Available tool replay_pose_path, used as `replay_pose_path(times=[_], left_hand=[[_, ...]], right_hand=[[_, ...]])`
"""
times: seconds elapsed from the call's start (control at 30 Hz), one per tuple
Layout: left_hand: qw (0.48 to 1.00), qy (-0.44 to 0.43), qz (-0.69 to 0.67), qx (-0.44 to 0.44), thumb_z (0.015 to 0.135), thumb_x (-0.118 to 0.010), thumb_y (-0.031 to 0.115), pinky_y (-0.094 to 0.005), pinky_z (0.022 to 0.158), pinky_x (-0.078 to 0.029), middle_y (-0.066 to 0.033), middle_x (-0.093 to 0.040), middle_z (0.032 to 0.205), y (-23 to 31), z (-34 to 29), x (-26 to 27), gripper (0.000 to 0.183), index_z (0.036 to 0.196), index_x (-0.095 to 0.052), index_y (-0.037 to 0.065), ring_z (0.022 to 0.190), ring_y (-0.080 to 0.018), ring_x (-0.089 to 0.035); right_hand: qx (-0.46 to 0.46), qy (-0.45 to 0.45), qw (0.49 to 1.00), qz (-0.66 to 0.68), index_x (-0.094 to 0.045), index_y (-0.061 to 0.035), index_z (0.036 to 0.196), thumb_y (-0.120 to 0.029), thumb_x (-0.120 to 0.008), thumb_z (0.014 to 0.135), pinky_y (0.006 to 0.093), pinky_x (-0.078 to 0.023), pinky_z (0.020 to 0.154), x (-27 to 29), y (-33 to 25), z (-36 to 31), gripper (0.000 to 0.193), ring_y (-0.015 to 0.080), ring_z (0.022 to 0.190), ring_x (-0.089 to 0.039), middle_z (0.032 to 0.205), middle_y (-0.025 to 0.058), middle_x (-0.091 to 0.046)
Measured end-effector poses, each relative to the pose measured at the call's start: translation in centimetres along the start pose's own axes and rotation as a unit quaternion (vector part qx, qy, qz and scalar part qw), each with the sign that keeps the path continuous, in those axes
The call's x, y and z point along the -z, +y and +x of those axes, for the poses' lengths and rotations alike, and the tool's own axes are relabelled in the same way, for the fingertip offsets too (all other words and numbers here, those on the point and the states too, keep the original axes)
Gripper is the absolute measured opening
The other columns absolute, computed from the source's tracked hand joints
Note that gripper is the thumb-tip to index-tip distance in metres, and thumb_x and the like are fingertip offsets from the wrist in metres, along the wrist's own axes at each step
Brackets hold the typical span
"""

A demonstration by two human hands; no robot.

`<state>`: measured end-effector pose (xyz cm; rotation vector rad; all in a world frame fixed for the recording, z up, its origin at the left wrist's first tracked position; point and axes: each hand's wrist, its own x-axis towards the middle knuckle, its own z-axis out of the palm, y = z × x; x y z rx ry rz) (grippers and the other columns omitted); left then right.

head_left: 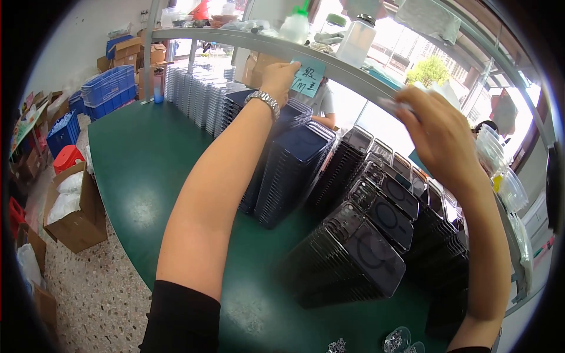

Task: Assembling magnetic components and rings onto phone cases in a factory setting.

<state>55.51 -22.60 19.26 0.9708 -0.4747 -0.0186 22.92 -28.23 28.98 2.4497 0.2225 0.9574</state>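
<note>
A light blue paper note (308,77) with dark handwriting hangs at the front edge of the shelf. My left hand (279,82), with a metal watch at its wrist, is closed on the note's left side. My right hand (436,130) is raised further right, just in front of the shelf edge. Its fingers are curled together around something slim and pale, too blurred to name. Below my hands stand tall stacks of clear and dark phone cases, among them a dark blue stack (301,141) and a black-tinted stack (372,250) with ring marks.
The green table (141,170) carries more stacks of clear cases (197,97) at the far left. Bottles stand on the grey shelf (235,35). Small dishes of metal bits (396,340) lie at the near edge. Cardboard boxes (76,212) and blue crates (108,91) fill the floor at left. Another person (325,106) sits beyond.
</note>
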Motion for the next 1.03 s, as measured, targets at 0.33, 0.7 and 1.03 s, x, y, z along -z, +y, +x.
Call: replay_pose_path(times=[0.33,0.7,1.03], left_hand=[[0.997,-0.061,-0.017,0.036,0.098,-0.076,0.021,-0.0405,0.069,-0.062,-0.0133,-0.075,0.100,0.1,0.5,0.8,0.029,0.114,-0.071,-0.003,0.084,-0.0217,-0.074],[0.991,-0.062,-0.078,0.092,0.098,-0.076,0.024,-0.0380,0.050,-0.045,-0.0088,-0.067,0.080,-0.5,1.1,0.6,0.022,0.100,-0.068,0.003,0.057,-0.0178,-0.056],[0.994,-0.056,-0.078,0.054,0.097,-0.078,0.023,-0.0364,0.045,-0.042,-0.0076,-0.065,0.073,-0.9,1.2,0.6,0.023,0.096,-0.069,0.002,0.051,-0.0171,-0.054]], right_hand=[[0.087,0.012,0.993,-0.084,-0.065,-0.0124,0.104,-0.013,-0.063,0.094,0.0469,-0.056,0.081,-11.5,2.0,11.4,0.010,0.0333,0.099,-0.070,0.096,0.0089,-0.069],[0.084,-0.043,0.990,-0.105,-0.067,-0.0097,0.099,-0.019,-0.062,0.099,0.0472,-0.056,0.083,-13.1,3.8,14.1,0.010,0.0334,0.101,-0.070,0.100,0.0092,-0.067],[0.045,-0.031,0.997,-0.061,-0.069,-0.0118,0.108,-0.024,-0.065,0.103,0.0431,-0.055,0.087,-13.2,3.3,15.1,0.014,0.0310,0.104,-0.071,0.112,0.0035,-0.071]])
